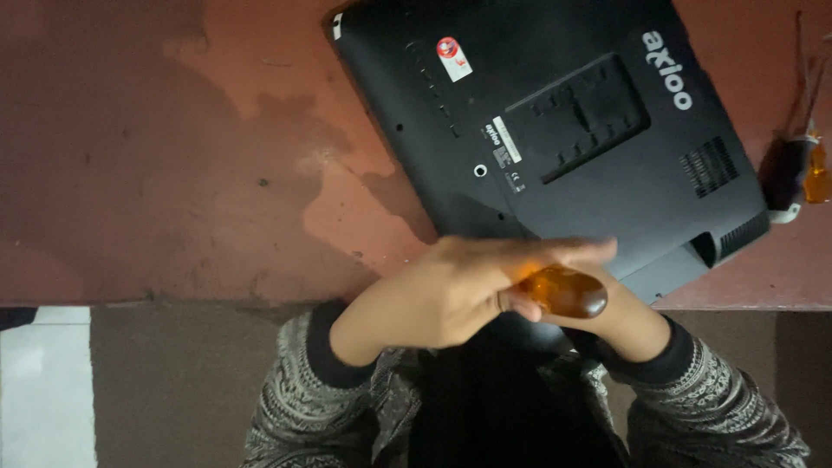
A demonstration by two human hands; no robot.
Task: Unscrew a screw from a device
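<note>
A black laptop [555, 130] lies bottom side up on a reddish-brown table [173, 173]. At its near edge both my hands meet around a screwdriver with an amber handle [568, 293]. My left hand [451, 295] reaches across from the left with its fingers stretched flat over the handle and slightly blurred. My right hand [628, 316] is mostly hidden beneath it and wraps the handle from below. The screwdriver's shaft and tip are out of sight under my hands. Patterned grey sleeves with black cuffs cover both my wrists.
Another amber-handled tool [815, 173] lies at the table's right edge beside a small white piece [784, 214]. The table's front edge runs just behind my wrists. Below it are brown floor and a white tile [43, 390] at bottom left.
</note>
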